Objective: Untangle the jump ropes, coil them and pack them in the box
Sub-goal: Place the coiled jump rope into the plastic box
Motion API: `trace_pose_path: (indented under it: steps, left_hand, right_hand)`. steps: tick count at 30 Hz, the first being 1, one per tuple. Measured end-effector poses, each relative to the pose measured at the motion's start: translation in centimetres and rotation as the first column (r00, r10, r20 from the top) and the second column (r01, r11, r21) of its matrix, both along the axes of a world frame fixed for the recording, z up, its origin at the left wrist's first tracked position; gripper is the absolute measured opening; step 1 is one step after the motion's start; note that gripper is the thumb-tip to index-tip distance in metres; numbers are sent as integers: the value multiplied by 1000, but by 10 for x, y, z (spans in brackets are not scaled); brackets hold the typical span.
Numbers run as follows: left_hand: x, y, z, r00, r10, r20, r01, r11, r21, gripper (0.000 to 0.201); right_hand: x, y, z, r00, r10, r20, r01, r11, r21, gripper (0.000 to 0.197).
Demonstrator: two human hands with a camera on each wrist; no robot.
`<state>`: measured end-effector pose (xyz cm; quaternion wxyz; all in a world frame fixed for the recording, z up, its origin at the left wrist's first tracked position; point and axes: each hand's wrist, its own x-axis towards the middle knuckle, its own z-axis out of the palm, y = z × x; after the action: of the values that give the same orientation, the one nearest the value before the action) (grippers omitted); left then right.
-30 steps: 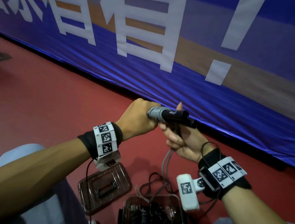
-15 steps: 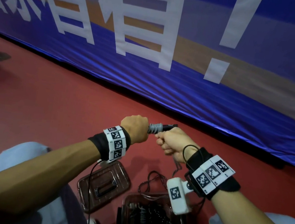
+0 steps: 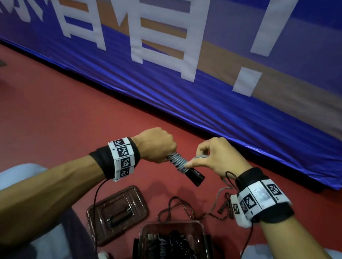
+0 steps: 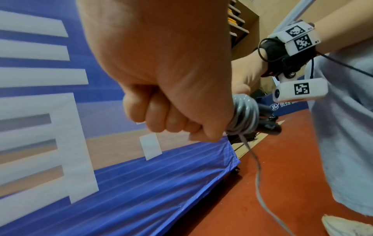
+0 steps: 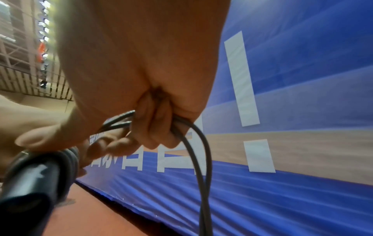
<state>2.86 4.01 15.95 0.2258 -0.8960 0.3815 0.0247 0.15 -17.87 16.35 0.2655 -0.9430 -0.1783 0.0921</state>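
My left hand (image 3: pixel 157 145) is fisted round the black handles (image 3: pixel 195 175) of a jump rope, with grey rope (image 3: pixel 177 162) wound in tight turns round them. The right hand (image 3: pixel 216 155) holds the loose grey rope in its curled fingers (image 5: pixel 159 127), thumb pressing on the last turn. In the left wrist view the coil (image 4: pixel 245 116) sits beside my fist (image 4: pixel 177 103), and a grey strand (image 4: pixel 258 178) hangs down. A clear brown box (image 3: pixel 175 249) on the floor below holds a dark coiled rope (image 3: pixel 177 249). Another dark rope (image 3: pixel 180 207) lies loose behind the box.
The box's lid (image 3: pixel 117 212) lies on the red floor (image 3: pixel 50 115) left of the box. A blue banner (image 3: pixel 194 68) stands close ahead, its lower edge on the floor. My knees (image 3: pixel 19 197) flank the box at the bottom.
Both hands have dropped lower, toward the box. The handle bundle has tilted so its black end points down and right. More grey turns show on the handles; the right hand has turned palm down.
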Motion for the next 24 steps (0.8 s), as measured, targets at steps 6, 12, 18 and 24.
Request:
trace_pose_path:
  steps: [6, 12, 18, 24]
  left_hand:
    - [4, 17, 21, 970, -173, 168, 193, 975, -109, 15]
    - [10, 38, 34, 913, -193, 360, 354, 813, -462, 11]
    - [8, 44, 34, 958, -74, 276, 252, 674, -695, 6]
    - [0, 25, 14, 993, 90, 75, 18, 515, -857, 10]
  right_hand:
    - [-3, 8, 3, 954, 185, -236, -125, 961, 245, 45]
    - [-9, 20, 10, 843, 342, -415, -27, 797, 603, 49]
    - [-6, 32, 7, 781, 436, -447, 95, 624, 776, 58]
    - [-9, 34, 13, 772, 419, -477, 220, 529, 820, 61]
